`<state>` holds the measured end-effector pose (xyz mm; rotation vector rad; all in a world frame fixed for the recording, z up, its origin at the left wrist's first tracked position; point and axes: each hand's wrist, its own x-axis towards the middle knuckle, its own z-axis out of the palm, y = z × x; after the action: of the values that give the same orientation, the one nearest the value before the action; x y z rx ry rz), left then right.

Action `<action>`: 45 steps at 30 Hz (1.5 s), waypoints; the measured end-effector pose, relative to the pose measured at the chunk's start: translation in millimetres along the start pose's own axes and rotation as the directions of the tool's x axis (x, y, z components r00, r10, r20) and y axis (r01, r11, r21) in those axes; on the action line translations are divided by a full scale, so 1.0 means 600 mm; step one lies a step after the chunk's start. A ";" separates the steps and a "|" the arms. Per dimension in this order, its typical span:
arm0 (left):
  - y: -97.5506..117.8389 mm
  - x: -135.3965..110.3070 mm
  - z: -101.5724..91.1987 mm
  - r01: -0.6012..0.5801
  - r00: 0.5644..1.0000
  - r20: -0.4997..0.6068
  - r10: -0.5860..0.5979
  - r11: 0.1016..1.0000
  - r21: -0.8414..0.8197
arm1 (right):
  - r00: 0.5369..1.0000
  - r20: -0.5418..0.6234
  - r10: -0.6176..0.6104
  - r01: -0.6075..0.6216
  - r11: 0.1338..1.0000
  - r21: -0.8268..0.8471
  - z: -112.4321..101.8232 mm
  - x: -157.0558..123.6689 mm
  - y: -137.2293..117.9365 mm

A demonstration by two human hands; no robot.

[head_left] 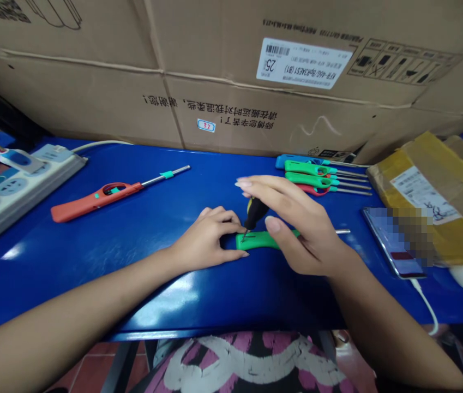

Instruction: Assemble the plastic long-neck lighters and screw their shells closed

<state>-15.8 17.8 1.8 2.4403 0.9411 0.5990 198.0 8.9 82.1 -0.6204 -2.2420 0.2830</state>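
On the blue table (133,229), keep the green lighter (264,239) flat, pinned at one end between thumb and fingers of the left hand (209,240), and straighten the tilted screwdriver (254,213), loosely held in curved fingers of the right hand (307,224), before turning under steady pressure.

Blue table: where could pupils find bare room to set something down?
Bare: between the red lighter and the left hand; also from the green lighter to the front table edge, between the forearms. Crowded: the right side, with the lighter row, phone and yellow package.
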 end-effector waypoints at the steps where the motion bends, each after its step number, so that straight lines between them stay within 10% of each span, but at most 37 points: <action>1: 0.000 0.000 0.000 -0.006 1.000 -0.005 0.006 1.000 -0.004 | 0.999 0.039 0.011 -0.012 1.000 0.029 -0.001 0.001 0.000; 7: 0.001 0.000 0.000 0.012 1.000 -0.003 -0.012 1.000 -0.006 | 0.979 -0.198 -0.050 0.034 0.996 -0.087 0.008 -0.001 0.006; 13: 0.000 -0.001 0.002 0.018 1.000 -0.009 -0.018 1.000 0.005 | 0.998 0.037 0.044 -0.048 0.991 0.121 -0.001 -0.003 -0.005; 18: 0.003 0.000 0.000 0.025 1.000 -0.004 -0.025 1.000 -0.015 | 0.977 -0.211 -0.021 0.017 1.000 -0.025 0.006 0.001 -0.004; 23: 0.001 -0.001 0.002 0.013 1.000 -0.021 -0.014 1.000 -0.013 | 1.000 -0.013 0.018 -0.016 0.989 0.145 0.003 0.002 -0.004; 28: 0.001 0.000 0.003 0.016 1.000 -0.016 -0.017 1.000 -0.023 | 0.971 -0.234 -0.056 0.047 0.998 -0.046 0.005 0.000 -0.004; 34: 0.004 0.001 -0.001 0.024 1.000 -0.009 -0.024 1.000 -0.002 | 0.999 0.030 -0.022 0.022 1.000 -0.004 -0.006 -0.005 -0.006; 40: 0.002 0.000 0.001 0.021 1.000 -0.015 -0.021 1.000 -0.003 | 0.969 -0.238 -0.061 0.025 0.988 -0.150 0.014 0.002 -0.003; 45: 0.002 0.000 0.002 0.013 0.999 -0.036 -0.014 1.000 -0.023 | 1.000 -0.023 0.014 -0.014 1.000 0.013 0.004 0.005 -0.014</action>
<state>-14.7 16.4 1.7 2.4087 0.9590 0.6481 192.0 3.2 85.5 -0.6296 -2.2126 0.2961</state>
